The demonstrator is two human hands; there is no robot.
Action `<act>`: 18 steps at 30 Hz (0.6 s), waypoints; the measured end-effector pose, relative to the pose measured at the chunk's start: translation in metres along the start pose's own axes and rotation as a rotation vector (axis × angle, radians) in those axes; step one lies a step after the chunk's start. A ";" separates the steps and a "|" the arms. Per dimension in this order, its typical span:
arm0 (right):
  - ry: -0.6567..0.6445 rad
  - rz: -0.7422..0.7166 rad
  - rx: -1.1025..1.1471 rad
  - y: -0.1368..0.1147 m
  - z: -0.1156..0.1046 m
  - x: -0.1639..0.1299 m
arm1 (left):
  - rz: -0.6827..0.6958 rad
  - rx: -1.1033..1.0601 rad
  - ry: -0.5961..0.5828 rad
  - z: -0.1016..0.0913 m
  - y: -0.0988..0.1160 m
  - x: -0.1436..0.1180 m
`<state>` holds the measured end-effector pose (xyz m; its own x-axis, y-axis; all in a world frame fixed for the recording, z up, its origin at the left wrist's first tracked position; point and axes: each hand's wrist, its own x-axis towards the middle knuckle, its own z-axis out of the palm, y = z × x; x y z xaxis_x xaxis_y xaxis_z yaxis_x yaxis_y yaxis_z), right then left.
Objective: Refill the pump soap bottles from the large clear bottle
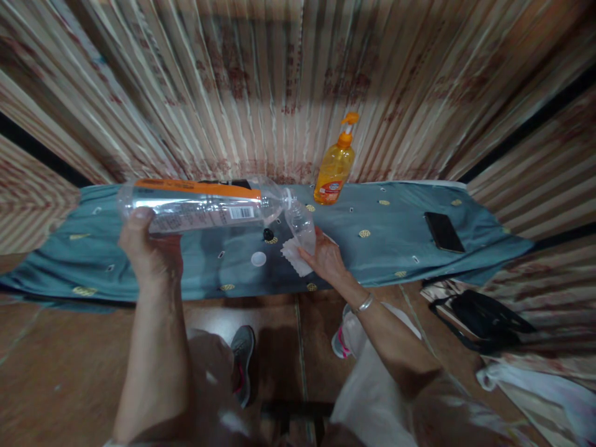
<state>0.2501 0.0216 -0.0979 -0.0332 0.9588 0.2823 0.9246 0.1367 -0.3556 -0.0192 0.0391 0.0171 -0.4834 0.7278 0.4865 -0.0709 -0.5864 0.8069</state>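
My left hand (148,248) grips a large clear plastic bottle (200,205) with an orange-edged label, held on its side above the table, its open neck pointing right. That neck meets the mouth of a small clear bottle (300,225), which my right hand (326,257) holds tilted together with a white tissue (294,256). A white cap (258,259) and a small black cap (267,234) lie on the blue-green cloth (382,248) under the bottles.
An orange pump bottle (334,167) stands at the table's back edge against the striped curtain. A black phone (444,231) lies on the cloth to the right. A black bag (484,320) and white plastic bag (535,385) sit on the floor at right.
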 end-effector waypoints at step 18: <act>-0.008 0.005 -0.016 -0.001 -0.001 0.000 | -0.013 -0.144 0.037 0.003 0.003 -0.002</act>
<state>0.2491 0.0216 -0.0968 -0.0316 0.9613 0.2738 0.9308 0.1282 -0.3424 -0.0159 0.0372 0.0195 -0.5130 0.7239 0.4613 -0.2007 -0.6236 0.7555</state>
